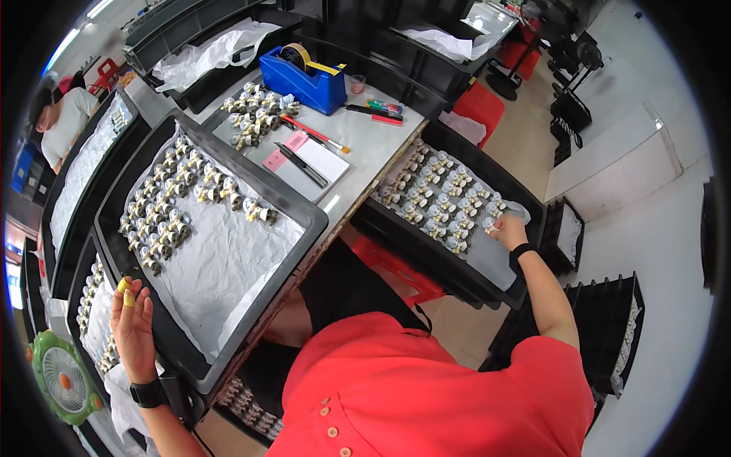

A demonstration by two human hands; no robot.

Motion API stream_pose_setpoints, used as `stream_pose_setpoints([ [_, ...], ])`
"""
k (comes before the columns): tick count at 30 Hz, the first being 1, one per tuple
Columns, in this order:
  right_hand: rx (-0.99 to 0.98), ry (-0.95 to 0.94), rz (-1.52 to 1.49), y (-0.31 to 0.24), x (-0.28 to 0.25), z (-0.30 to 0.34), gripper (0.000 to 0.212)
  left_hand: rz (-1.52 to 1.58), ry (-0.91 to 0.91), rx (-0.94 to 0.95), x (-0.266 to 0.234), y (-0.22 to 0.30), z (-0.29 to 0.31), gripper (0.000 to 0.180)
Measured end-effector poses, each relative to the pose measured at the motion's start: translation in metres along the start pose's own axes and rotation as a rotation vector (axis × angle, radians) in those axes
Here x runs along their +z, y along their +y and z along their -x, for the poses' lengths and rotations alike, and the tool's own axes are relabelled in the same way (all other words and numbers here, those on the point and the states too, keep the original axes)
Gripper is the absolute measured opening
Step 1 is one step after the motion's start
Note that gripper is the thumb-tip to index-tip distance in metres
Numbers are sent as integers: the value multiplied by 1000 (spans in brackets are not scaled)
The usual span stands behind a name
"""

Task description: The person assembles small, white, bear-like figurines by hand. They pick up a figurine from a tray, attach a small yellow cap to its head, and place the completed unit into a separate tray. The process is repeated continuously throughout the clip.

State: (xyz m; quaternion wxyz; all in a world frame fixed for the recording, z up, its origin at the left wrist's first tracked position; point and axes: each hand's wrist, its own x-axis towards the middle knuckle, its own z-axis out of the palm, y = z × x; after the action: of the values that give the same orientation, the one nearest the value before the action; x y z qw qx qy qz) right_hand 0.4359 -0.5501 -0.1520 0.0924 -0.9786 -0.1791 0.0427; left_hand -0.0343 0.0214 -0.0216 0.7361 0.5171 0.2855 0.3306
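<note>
My right hand (509, 231) reaches into the black tray (487, 272) on the right. Its fingers are closed at a small white-and-yellow figurine (489, 225) at the end of the rows. My left hand (133, 327) is raised beside the near left corner of the large black tray (312, 222). Yellow coverings sit on two of its fingertips, which are drawn together; whatever is between them is too small to make out. White paper (228, 266) lines the large tray. Several similar figurines (164, 202) with dark bases stand in rows on its far left part.
On the grey table stand a blue tape dispenser (304, 80), a heap of figurines (255, 114), a notepad (320, 164) with pens, and a brush (324, 135). A green fan (65, 378) is at left. A person (67, 126) sits far left. Stacked black trays (594, 320) stand right.
</note>
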Motion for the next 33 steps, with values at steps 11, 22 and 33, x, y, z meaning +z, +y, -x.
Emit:
stream_pose_setpoints([
  [11,-24,238,54,4,37,-24,19,-95,23,-14,2,4,9,36],
  [22,-207,-15,15,-90,-54,-67,28,-50,66,-55,27,13,12,26],
  [33,-1163,-177,-661,-465,-90,-10,16,-50,45,-63,21,14,14,22],
])
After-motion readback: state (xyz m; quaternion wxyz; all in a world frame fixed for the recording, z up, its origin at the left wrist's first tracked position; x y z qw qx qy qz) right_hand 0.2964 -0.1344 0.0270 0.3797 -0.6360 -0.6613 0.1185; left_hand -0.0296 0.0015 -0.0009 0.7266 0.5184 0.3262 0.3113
